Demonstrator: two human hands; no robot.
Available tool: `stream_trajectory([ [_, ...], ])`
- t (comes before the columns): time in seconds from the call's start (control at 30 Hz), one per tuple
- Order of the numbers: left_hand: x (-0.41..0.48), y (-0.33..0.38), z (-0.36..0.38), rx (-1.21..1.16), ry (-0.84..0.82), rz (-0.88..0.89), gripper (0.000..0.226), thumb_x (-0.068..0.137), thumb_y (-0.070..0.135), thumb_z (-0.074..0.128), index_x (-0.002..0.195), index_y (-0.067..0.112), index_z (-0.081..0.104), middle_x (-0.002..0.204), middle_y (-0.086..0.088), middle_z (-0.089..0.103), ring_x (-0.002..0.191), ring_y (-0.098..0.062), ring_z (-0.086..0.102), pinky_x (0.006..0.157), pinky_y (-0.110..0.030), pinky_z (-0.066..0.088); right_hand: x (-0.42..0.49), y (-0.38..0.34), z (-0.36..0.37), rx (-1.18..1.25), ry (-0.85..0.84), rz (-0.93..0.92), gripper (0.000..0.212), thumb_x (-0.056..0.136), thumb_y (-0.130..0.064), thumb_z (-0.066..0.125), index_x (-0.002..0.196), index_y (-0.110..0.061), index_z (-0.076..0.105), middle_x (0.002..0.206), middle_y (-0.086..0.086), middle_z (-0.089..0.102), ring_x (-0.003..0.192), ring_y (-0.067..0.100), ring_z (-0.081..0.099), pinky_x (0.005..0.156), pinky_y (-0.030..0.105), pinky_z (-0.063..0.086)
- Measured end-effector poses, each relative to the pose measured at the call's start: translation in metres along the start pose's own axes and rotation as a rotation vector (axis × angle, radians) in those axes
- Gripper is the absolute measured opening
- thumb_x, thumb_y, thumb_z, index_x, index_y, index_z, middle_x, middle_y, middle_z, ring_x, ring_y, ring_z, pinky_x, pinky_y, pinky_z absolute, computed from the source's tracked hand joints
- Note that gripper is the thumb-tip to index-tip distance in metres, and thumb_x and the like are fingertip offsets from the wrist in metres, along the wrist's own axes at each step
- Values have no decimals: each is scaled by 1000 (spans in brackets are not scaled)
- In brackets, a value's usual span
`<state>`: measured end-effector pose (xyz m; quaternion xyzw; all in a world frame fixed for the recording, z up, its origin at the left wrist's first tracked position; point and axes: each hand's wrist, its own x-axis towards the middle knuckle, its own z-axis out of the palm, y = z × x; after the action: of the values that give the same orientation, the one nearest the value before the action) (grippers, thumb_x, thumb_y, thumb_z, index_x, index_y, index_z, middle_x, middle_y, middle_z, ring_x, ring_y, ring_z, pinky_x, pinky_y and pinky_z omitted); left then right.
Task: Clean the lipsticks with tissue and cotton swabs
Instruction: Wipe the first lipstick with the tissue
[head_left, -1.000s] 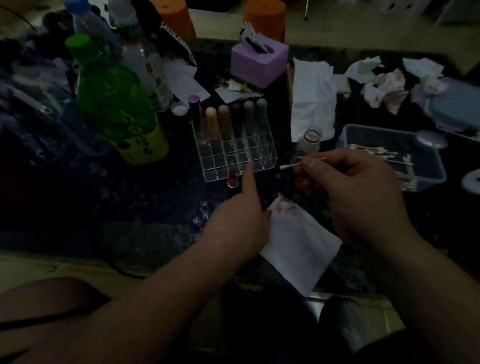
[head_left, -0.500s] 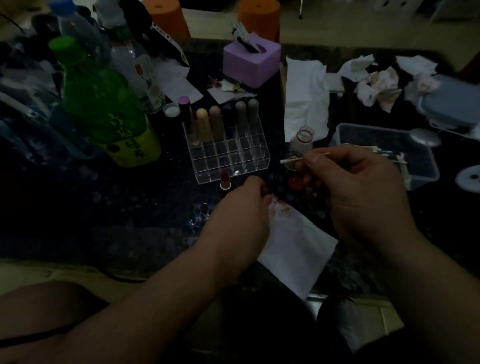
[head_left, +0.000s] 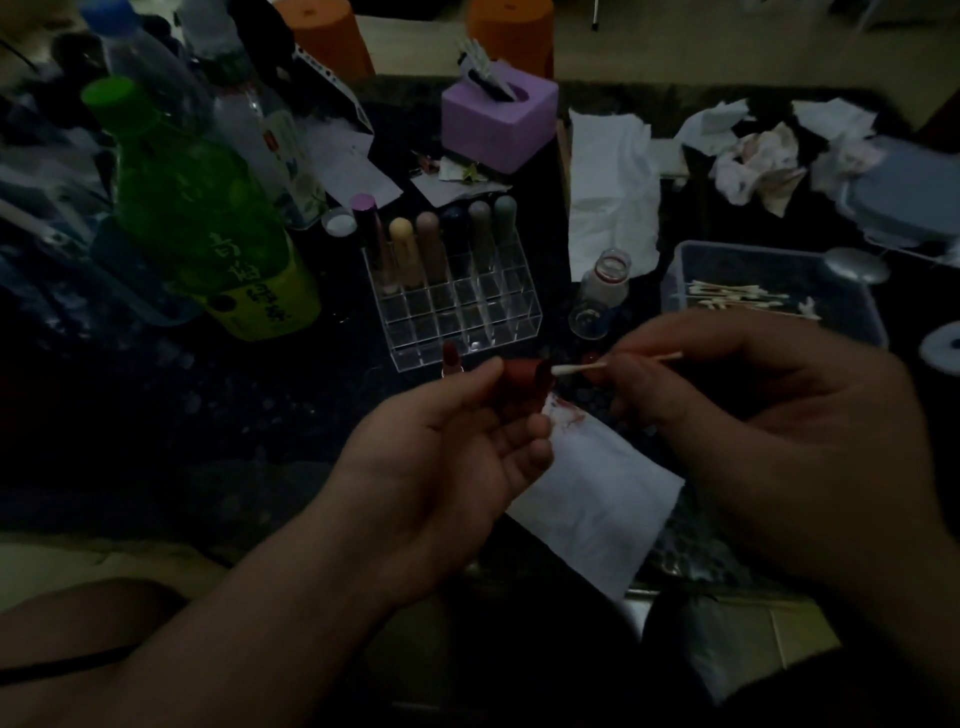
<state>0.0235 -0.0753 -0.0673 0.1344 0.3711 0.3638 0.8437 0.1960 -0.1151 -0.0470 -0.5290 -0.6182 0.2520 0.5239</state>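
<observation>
The left hand (head_left: 447, 467) curls thumb and fingers round a short dark-red cylindrical lipstick cap (head_left: 522, 376), held just above the table. The right hand (head_left: 769, 415) pinches a thin wooden-stemmed cotton swab (head_left: 613, 362), its white tip at the cap's open end. The cap looks light, rigid and slick, best gripped round its sides. The swab stem would probably bend or snap if pressed hard. Underneath lies a white red-smeared tissue (head_left: 597, 499), and beyond it a clear acrylic grid organiser (head_left: 467, 317).

Very dim light, whole scene underexposed. Dark speckled tabletop (head_left: 156, 415) fills most of the view. Two orange cylinders (head_left: 322, 31) stand past its far edge on a pale floor (head_left: 675, 47), and pale tiles (head_left: 789, 639) show below the near edge.
</observation>
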Motion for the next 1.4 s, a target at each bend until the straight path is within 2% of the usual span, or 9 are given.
stream_trajectory([
  [0.2,4,-3,0,49,39,1,25,89,26,59,83,6,74,79,-7,65,61,-13,60,55,-23,53,5,8,3,-64,-22,44,15,85,-15,75,90,-29,72,85,-13,72,77,5,70,69,17,56],
  [0.4,5,-1,-3,103,59,3,26,86,29,61,82,7,75,77,-7,64,60,-13,57,52,-22,51,6,11,5,-110,-74,36,10,84,-12,74,90,-20,75,76,-11,71,74,7,70,66,23,57],
  [0.6,9,0,-9,118,56,29,28,90,27,59,85,5,75,82,-9,66,61,-12,59,54,-22,51,7,10,6,-238,-144,13,8,85,-24,69,91,-25,74,72,-19,66,64,2,65,57,15,51],
  [0.73,8,1,-11,88,49,34,26,91,24,58,96,2,70,85,-10,65,63,-12,59,56,-23,52,6,11,7,-141,-161,87,6,83,-25,69,85,-31,72,69,-17,67,63,4,66,56,14,50],
  [0.83,7,3,-11,79,40,38,25,91,23,58,99,2,69,84,-9,65,64,-12,59,57,-23,52,5,9,7,-56,-167,118,5,83,-21,70,85,-24,74,70,-11,70,60,9,68,55,19,53],
  [0.97,7,4,-12,68,41,41,26,90,22,58,100,1,70,84,-8,64,65,-12,59,56,-22,51,7,5,5,-14,-49,117,8,83,-18,71,85,-25,73,74,-10,73,61,10,69,55,19,55],
  [1.03,6,4,-13,79,28,37,25,91,22,58,99,2,71,84,-7,65,64,-12,59,56,-23,51,8,5,4,-34,-27,113,9,82,-20,71,84,-28,72,75,-11,73,61,8,69,56,18,55],
  [1.2,4,2,-11,113,-3,34,25,91,22,57,95,3,73,82,-7,67,64,-12,59,56,-22,52,8,10,5,-113,-137,67,7,83,-19,71,88,-23,74,71,-11,70,64,6,68,57,17,53],
  [1.4,7,1,-13,96,14,62,28,86,21,60,99,0,72,83,-9,69,64,-12,61,56,-22,52,9,11,3,-229,-169,45,7,83,-22,72,88,-26,75,70,-18,68,63,1,66,55,15,51],
])
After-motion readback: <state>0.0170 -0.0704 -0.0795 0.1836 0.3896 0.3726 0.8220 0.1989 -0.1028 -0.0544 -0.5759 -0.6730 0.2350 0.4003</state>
